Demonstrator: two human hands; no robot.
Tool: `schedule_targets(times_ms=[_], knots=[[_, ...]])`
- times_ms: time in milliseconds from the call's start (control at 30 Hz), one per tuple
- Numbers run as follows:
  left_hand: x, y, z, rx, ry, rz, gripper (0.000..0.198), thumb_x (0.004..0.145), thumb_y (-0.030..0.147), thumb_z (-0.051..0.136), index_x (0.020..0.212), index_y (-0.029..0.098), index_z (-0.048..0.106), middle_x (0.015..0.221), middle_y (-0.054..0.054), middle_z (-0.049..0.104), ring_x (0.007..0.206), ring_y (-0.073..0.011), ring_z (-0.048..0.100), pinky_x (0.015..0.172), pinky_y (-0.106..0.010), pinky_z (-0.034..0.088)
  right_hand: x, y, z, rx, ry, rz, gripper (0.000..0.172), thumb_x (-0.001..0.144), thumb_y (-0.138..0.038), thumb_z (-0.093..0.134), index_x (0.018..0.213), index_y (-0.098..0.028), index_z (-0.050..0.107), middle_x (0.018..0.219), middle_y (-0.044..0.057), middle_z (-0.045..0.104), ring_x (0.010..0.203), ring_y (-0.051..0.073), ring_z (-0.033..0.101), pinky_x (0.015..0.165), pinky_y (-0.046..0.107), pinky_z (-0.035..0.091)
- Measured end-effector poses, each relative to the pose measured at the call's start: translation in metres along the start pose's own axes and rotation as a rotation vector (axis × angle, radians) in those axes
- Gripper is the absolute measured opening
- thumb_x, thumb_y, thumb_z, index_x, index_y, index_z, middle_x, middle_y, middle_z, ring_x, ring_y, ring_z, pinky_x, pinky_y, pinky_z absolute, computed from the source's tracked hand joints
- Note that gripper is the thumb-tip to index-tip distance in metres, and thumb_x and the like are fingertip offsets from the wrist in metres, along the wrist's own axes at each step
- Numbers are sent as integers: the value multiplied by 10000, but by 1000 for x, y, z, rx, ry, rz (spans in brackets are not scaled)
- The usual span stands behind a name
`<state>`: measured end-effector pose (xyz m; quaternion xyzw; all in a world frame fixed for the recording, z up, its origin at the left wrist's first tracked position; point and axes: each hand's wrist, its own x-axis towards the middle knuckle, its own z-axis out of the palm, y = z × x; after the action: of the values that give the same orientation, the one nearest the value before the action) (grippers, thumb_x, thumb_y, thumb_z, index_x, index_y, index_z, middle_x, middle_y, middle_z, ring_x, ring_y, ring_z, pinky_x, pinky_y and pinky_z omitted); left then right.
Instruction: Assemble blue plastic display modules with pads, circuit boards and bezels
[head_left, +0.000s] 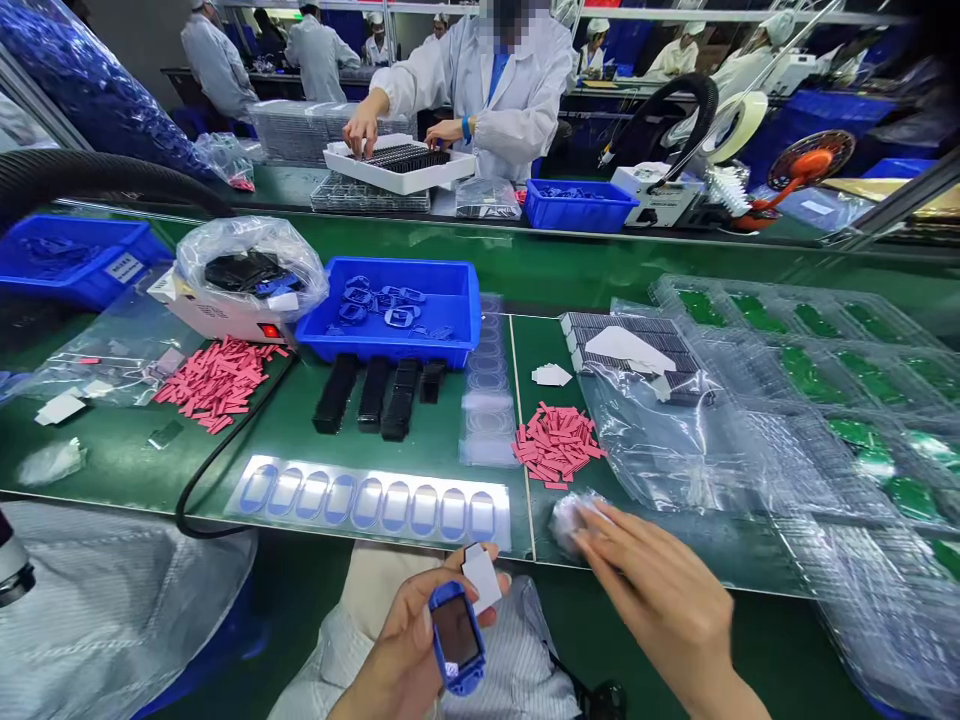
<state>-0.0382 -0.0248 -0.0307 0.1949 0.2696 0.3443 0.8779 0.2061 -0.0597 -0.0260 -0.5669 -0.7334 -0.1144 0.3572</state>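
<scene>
Low in front of me, my left hand [420, 630] is closed around a blue plastic device frame [459, 640] with a dark screen. A small stack of white stepped cards [481, 578] sits in the same fingers, just above the frame. At the table's front edge, my right hand [660, 590] has its fingertips closed on a crumpled wad of clear film [570, 520], blurred by motion. Beyond the wad is a heap of pink strips [556, 445]. A sheet of clear oval films [367, 502] lies at the bench edge, left of the wad.
A blue bin [465, 345] holds several blue frames, with black parts [336, 393] before it. More pink strips [217, 385] lie left, beside a black cable [232, 450]. Clear trays [810, 480] with green boards fill the right. Across the bench, a co-worker handles a white tray [420, 180].
</scene>
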Motion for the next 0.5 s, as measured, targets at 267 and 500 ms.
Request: schedule_targets(times_ms=[267,500], knots=[[-1,4,8,-45,-70,48,329,684,505,713,855,226,747,1167,-117,665,1152,-350,547,1008,-485,323,-9,-35,-3,302,-48,294,168,807,-179,629,965,-225,665,907,36,744,859,195,705,798,293,556],[-13,14,2,-14,-180,155,359,633,518,746,798,200,760,1183,-126,636,1103,-325,551,902,-412,402,27,-110,32,1696,-526,1305,421,734,-590,648,835,-182,622,657,19,669,553,118,656,514,187,527]])
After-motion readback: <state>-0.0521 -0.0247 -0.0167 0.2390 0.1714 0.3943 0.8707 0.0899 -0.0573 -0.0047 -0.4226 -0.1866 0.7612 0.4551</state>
